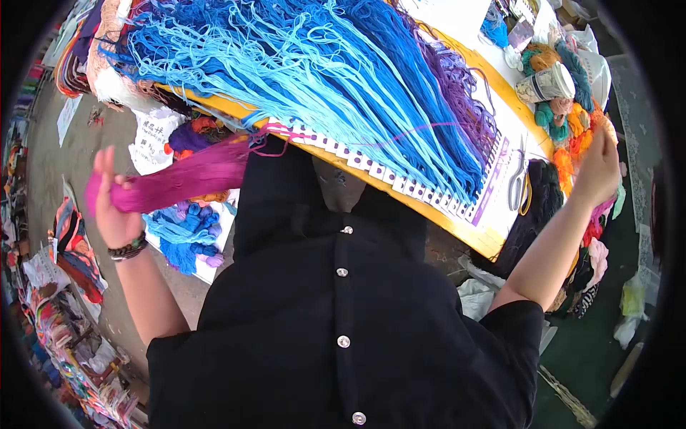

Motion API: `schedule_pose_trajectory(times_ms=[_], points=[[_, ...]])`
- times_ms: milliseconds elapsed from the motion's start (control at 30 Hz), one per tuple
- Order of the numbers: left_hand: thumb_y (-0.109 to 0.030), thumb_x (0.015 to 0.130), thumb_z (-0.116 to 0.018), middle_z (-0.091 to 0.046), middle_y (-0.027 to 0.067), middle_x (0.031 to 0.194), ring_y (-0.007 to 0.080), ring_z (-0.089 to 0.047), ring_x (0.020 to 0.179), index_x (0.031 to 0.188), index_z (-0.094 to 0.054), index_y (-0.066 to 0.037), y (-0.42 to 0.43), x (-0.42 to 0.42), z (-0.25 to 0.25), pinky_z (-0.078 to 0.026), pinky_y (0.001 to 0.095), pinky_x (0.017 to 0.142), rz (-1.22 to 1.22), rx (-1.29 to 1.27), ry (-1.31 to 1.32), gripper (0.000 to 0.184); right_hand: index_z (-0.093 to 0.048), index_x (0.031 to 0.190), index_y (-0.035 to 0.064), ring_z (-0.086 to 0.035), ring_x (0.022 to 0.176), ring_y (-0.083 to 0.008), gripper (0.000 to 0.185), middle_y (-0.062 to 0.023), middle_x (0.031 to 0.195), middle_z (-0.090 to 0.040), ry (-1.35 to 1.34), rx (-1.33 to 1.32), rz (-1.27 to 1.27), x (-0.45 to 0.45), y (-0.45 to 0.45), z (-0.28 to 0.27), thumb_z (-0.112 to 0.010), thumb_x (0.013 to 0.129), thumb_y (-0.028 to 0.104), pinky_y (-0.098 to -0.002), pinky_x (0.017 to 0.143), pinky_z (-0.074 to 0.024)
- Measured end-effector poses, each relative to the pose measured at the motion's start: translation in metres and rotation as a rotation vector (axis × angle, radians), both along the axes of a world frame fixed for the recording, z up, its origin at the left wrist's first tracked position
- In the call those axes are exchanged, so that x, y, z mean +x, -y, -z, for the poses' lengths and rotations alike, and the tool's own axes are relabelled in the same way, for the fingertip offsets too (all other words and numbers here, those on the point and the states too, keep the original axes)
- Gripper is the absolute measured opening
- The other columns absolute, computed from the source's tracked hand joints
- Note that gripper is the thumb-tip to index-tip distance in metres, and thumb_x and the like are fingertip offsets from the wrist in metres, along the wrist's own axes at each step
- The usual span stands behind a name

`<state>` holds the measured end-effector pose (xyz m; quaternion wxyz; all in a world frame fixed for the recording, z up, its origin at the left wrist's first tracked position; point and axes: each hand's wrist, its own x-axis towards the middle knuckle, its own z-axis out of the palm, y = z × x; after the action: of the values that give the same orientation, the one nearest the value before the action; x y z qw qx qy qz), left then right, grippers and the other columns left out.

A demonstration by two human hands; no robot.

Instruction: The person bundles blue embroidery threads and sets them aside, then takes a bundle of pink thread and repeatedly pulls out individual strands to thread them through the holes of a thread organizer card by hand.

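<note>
My left hand (118, 200) is out at the left with a magenta skein of thread (182, 175) looped around it, the fingers partly curled. The skein stretches toward the table edge, where its loose end strands trail. My right hand (600, 168) is raised at the right beside orange yarn, fingertips pressed together; whatever they may hold is too small to make out. A thin pink strand (421, 129) crosses the blue threads (307, 64), which lie in a thick fan over a white punched card strip (386, 175) along the table's front.
Scissors (516, 182) lie on the yellow-edged table (493, 247) near its right corner. A paper cup (547, 84) stands tilted among coloured yarn bundles. More skeins (182, 232) sit low at the left, and dark yarn (536, 207) hangs by the right corner.
</note>
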<state>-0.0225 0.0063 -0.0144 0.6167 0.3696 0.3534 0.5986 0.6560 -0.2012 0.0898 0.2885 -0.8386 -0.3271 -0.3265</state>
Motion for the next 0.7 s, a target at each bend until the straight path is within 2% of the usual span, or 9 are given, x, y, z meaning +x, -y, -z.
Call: schedule_pose_trajectory(times_ms=[67,100,133,200,233,267,400,567,700], points=[[-0.010,0.096,-0.044,-0.049,0.0128,0.133,0.0044,-0.053,0.073,0.142,-0.028,-0.007,0.010,0.049,-0.003,-0.045,0.0178,0.060,0.174,-0.128,-0.015,0.050,-0.069,0.102,0.0037,-0.064,0.082,-0.0108,0.023,-0.0038,0.090,-0.070,-0.416,0.090,-0.373,-0.084,-0.039,0.016,-0.057,0.090,0.020,-0.0264,0.076,-0.0478],[-0.009,0.094,-0.046,-0.056,0.0136,0.124,0.0028,-0.052,0.069,0.141,-0.030,-0.004,0.013,0.070,0.004,-0.041,0.0156,0.055,0.396,-0.142,0.018,0.050,-0.069,0.100,0.0007,-0.063,0.082,-0.0114,0.023,-0.0059,0.090,-0.070,-0.449,-0.078,-0.610,-0.101,-0.050,0.041,-0.059,0.088,0.018,-0.0257,0.078,-0.0469],[-0.008,0.093,-0.049,-0.061,0.0123,0.115,0.0023,-0.051,0.065,0.137,-0.036,-0.002,0.017,0.100,0.005,-0.039,0.0156,0.054,0.505,-0.249,0.042,0.047,-0.069,0.099,0.0019,-0.064,0.079,-0.0140,0.022,-0.0086,0.088,-0.070,-0.739,-0.207,-0.851,-0.146,-0.065,0.059,-0.059,0.087,0.017,-0.0274,0.076,-0.0487],[-0.009,0.091,-0.052,-0.066,0.0112,0.103,0.0058,-0.054,0.064,0.118,-0.055,0.000,0.023,0.145,0.014,-0.042,0.0175,0.057,0.632,-0.336,-0.108,0.029,-0.071,0.094,0.0041,-0.065,0.072,-0.0184,0.019,-0.0117,0.079,-0.069,-0.971,-0.437,-0.974,-0.215,-0.084,0.084,-0.059,0.084,0.015,-0.0308,0.068,-0.0504],[-0.010,0.091,-0.053,-0.067,0.0123,0.103,0.0078,-0.055,0.066,0.111,-0.059,0.001,0.027,0.166,0.013,-0.045,0.0185,0.060,0.675,-0.441,-0.130,0.023,-0.071,0.094,0.0019,-0.058,0.060,-0.0097,0.020,-0.0057,0.071,-0.066,-1.194,-0.572,-0.954,-0.240,-0.091,0.083,-0.058,0.085,0.015,-0.0250,0.060,-0.0468],[-0.011,0.091,-0.056,-0.067,0.0116,0.101,0.0101,-0.059,0.070,0.109,-0.059,0.000,0.028,0.180,0.022,-0.048,0.0206,0.062,0.688,-0.451,-0.151,0.022,-0.070,0.093,0.0014,-0.060,0.061,-0.0104,0.021,-0.0059,0.070,-0.066,-1.030,-0.583,-1.042,-0.254,-0.097,0.104,-0.056,0.086,0.014,-0.0249,0.059,-0.0468],[-0.015,0.089,-0.061,-0.066,0.0090,0.100,0.0136,-0.063,0.074,0.107,-0.060,-0.001,0.029,0.207,0.039,-0.050,0.0253,0.060,0.719,-0.417,-0.243,0.024,-0.068,0.074,0.0004,-0.064,0.055,-0.0178,0.024,-0.0088,0.062,-0.065,-1.235,-0.529,-1.018,-0.272,-0.113,0.154,-0.054,0.081,0.019,-0.0323,0.059,-0.0504],[-0.021,0.088,-0.062,-0.065,0.0059,0.096,0.0139,-0.063,0.075,0.105,-0.061,-0.002,0.037,0.229,0.047,-0.049,0.0238,0.060,0.630,-0.458,-0.394,0.025,-0.066,0.071,-0.0012,-0.063,0.053,-0.0174,0.025,-0.0091,0.061,-0.065,-1.324,-0.567,-0.936,-0.269,-0.117,0.161,-0.054,0.080,0.019,-0.0316,0.057,-0.0504],[-0.007,0.085,-0.062,-0.062,0.0059,0.086,0.0140,-0.064,0.076,0.102,-0.055,-0.002,0.040,0.251,0.062,-0.050,0.0246,0.063,0.553,-0.272,-0.578,0.019,-0.066,0.071,-0.0024,-0.062,0.052,-0.0163,0.025,-0.0090,0.061,-0.065,-1.395,-0.569,-0.899,-0.269,-0.119,0.159,-0.053,0.080,0.017,-0.0304,0.054,-0.0498]])
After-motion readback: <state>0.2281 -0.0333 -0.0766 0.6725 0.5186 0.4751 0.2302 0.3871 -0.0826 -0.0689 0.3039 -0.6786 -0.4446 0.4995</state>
